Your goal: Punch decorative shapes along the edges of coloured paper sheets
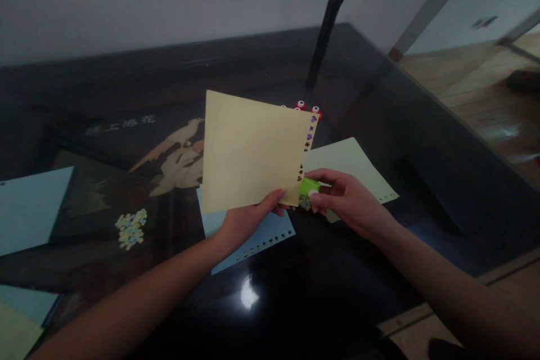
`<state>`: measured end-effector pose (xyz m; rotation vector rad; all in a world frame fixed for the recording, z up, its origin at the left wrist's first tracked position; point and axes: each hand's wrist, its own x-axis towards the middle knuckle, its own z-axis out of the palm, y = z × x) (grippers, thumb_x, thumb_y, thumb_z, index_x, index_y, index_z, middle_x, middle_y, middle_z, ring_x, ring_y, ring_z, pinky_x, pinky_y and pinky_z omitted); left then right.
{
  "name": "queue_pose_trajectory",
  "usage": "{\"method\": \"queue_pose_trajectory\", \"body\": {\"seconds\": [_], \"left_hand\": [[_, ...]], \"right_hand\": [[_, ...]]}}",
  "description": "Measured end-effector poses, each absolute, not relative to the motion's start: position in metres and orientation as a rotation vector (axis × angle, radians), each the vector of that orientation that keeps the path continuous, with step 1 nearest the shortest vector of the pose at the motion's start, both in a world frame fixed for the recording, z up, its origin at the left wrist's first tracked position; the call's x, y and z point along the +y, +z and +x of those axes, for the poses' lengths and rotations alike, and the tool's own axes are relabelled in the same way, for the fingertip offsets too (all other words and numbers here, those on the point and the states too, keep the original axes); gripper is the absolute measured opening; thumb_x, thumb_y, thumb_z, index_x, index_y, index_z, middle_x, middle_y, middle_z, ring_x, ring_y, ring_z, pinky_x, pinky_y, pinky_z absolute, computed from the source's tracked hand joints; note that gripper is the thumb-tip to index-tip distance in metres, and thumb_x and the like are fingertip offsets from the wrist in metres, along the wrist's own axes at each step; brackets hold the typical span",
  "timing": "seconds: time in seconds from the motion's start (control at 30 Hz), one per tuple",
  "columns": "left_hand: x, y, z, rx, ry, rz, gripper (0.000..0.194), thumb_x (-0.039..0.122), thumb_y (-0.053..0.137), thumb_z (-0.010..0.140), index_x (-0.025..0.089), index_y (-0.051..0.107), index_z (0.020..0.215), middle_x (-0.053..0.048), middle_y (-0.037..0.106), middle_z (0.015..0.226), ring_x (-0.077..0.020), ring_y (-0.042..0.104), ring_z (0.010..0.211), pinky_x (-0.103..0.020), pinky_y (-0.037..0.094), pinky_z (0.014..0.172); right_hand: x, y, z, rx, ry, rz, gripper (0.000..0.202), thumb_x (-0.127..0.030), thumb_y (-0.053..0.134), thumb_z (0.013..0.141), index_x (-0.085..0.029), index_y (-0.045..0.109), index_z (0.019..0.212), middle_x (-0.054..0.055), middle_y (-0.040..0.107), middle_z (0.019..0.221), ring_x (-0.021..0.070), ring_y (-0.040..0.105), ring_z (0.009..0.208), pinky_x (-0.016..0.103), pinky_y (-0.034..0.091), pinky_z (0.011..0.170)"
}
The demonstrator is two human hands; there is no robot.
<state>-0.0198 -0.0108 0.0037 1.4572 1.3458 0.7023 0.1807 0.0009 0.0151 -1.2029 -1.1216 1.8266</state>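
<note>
My left hand point(253, 219) grips the lower edge of a pale yellow sheet point(253, 152), thumb on its front, and holds it raised above the table. Small shapes, among them hearts and stars, run down the sheet's right edge. At the sheet's lower right corner, my right hand point(341, 197) is closed on a small green punch point(310, 187) with a white part. Under my left hand lies a blue sheet point(248, 244) with a row of punched shapes. A pale green sheet point(350, 163) rests behind my right hand. Red objects with eye-like spots point(315, 111) show behind the raised sheet.
A pile of small cut-outs point(131, 229) lies on the dark glossy table point(320, 292), left of centre. More blue sheets point(29, 208) are at the far left, with a yellow one point(17, 332) at the lower left corner. A dark upright bar point(329, 28) stands at the back.
</note>
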Motion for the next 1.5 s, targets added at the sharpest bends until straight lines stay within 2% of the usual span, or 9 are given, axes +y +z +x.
{"method": "queue_pose_trajectory", "body": {"seconds": [0.17,0.4,0.6,0.83,1.03,1.27,1.5], "left_hand": [[-0.013,0.0,-0.02,1.353,0.687,1.469,0.041,0.044,0.048,0.085,0.024,0.059,0.051,-0.002,0.07,0.062,-0.0176,0.066,0.069,-0.031,0.047,0.092],[-0.014,-0.005,-0.02,1.431,0.621,1.552,0.041,0.046,0.05,0.083,0.025,0.059,0.05,0.0,0.072,0.066,-0.0198,0.066,0.075,-0.034,0.041,0.099],[-0.014,-0.005,-0.019,1.426,0.593,1.54,0.042,0.048,0.047,0.083,0.026,0.058,0.051,0.0,0.072,0.065,-0.0204,0.065,0.072,-0.036,0.04,0.1],[-0.015,-0.006,-0.02,1.466,0.546,1.543,0.041,0.05,0.048,0.083,0.026,0.059,0.051,-0.001,0.072,0.068,-0.0221,0.064,0.075,-0.04,0.037,0.103],[-0.015,-0.006,-0.02,1.492,0.532,1.521,0.042,0.051,0.048,0.082,0.026,0.061,0.052,-0.004,0.071,0.07,-0.0254,0.064,0.084,-0.042,0.033,0.106],[-0.015,-0.005,-0.019,1.469,0.54,1.476,0.041,0.049,0.048,0.083,0.024,0.061,0.053,-0.003,0.07,0.067,-0.0224,0.065,0.075,-0.04,0.038,0.102],[-0.015,-0.006,-0.019,1.417,0.566,1.452,0.039,0.047,0.047,0.084,0.024,0.061,0.056,-0.002,0.07,0.067,-0.02,0.064,0.07,-0.036,0.043,0.096]], "right_hand": [[0.0,0.015,0.178,-1.113,1.827,-1.249,0.036,-0.025,0.078,0.063,-0.02,0.062,0.096,-0.003,0.063,0.06,0.0102,0.055,0.053,0.025,0.041,0.051],[-0.001,0.016,0.174,-1.135,1.813,-1.215,0.031,-0.024,0.077,0.063,-0.019,0.059,0.088,-0.003,0.063,0.067,0.0096,0.055,0.056,0.024,0.041,0.051],[-0.002,0.019,0.174,-1.177,1.843,-1.258,0.028,-0.024,0.075,0.066,-0.02,0.06,0.09,-0.002,0.063,0.066,0.0114,0.055,0.059,0.026,0.041,0.053],[-0.002,0.017,0.172,-1.086,1.877,-1.238,0.028,-0.02,0.076,0.064,-0.02,0.064,0.089,-0.001,0.064,0.073,0.0114,0.055,0.062,0.027,0.043,0.058],[-0.001,0.013,0.173,-1.092,1.866,-1.222,0.027,-0.02,0.077,0.063,-0.02,0.064,0.087,-0.001,0.064,0.071,0.0113,0.056,0.062,0.027,0.044,0.059],[-0.002,0.014,0.171,-1.07,1.841,-1.254,0.031,-0.02,0.076,0.062,-0.021,0.063,0.09,-0.001,0.063,0.073,0.0126,0.056,0.062,0.029,0.044,0.057],[-0.002,0.014,0.17,-1.119,1.812,-1.284,0.025,-0.023,0.075,0.063,-0.021,0.062,0.085,-0.002,0.061,0.067,0.0121,0.053,0.058,0.029,0.041,0.054]]}}
